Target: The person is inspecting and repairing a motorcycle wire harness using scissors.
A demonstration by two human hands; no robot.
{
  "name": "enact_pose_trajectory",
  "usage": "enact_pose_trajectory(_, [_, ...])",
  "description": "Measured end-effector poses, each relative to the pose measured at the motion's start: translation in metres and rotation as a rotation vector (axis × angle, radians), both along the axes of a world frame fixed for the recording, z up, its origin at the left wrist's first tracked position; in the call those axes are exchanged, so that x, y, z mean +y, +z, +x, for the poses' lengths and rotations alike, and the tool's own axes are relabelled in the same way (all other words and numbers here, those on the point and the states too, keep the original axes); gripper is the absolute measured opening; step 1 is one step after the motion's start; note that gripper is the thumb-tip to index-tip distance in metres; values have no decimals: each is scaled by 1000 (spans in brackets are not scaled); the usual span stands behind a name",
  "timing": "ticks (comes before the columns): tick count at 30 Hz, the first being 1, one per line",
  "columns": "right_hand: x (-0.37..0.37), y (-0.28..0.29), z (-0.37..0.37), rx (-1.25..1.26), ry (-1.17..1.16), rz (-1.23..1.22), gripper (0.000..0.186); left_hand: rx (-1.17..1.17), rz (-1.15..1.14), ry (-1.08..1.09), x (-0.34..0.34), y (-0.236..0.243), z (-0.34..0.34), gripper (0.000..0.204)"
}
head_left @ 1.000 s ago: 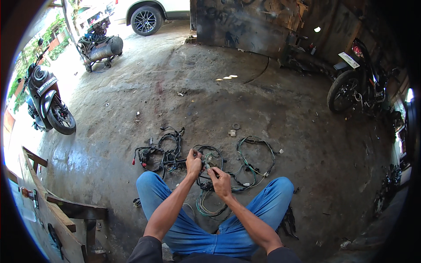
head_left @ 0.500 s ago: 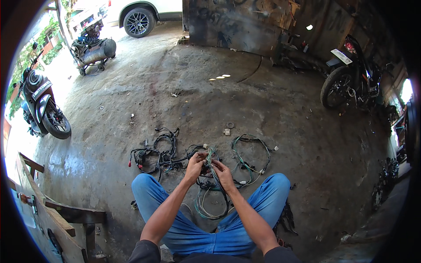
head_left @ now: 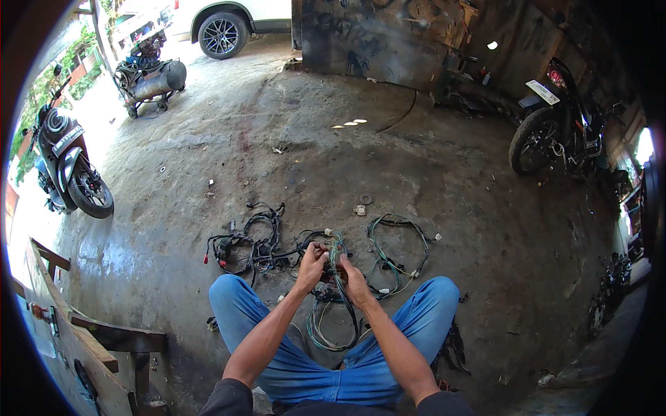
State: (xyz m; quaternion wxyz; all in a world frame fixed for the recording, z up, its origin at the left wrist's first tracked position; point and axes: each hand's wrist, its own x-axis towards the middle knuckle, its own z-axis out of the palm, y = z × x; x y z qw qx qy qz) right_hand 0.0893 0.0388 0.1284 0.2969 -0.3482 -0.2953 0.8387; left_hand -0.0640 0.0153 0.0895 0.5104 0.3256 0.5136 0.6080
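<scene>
Between my knees I hold a wiring harness (head_left: 335, 244), a bundle of green, pale and black wires with a white connector (head_left: 328, 232) at its top. My left hand (head_left: 310, 267) is closed, its fingers pinching at the bundle's left side. Closed around the right side of the same wires is my right hand (head_left: 352, 279); its fingertips are partly hidden. Below my hands, loops of the wire (head_left: 326, 340) hang or lie toward the floor. A black harness tangle (head_left: 260, 239) with red-tipped ends spreads on the left, and a coil of green and black wire (head_left: 397, 220) lies on the right.
Beyond the wires, a small pale connector (head_left: 360, 210) and a ring (head_left: 366, 200) lie on the concrete floor (head_left: 277, 173). A wooden bench (head_left: 83, 340) stands at near left. Motorcycles (head_left: 76, 166) (head_left: 548, 135) stand at both sides, with an air compressor (head_left: 152, 82) at far left.
My right hand has shifted slightly lower on the wires, and its fingers have changed position. My left hand stays at the bundle. The whole view has moved slightly.
</scene>
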Motion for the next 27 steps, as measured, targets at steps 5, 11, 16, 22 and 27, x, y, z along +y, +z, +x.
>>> enact_pose_trajectory(5, [5, -6, -2, -38, 19, 177, 22, 282, -83, 21, 1, -2, -2, 20])
enact_pose_trajectory(11, [14, 11, 13, 120, -143, 22, 21, 513, -22, 160, -7, 22, -1, 36])
enact_pose_trajectory(16, [22, 13, 23, 25, -186, 45, 30, 555, -200, -125, -21, 67, 12, 62])
enact_pose_trajectory(22, [20, 10, 21, -227, -6, 398, 37, -111, -321, -209, -25, 35, 35, 64])
enact_pose_trajectory(27, [45, -11, 32, -334, -54, 630, 40, -916, -160, 37, -24, 27, -7, 42])
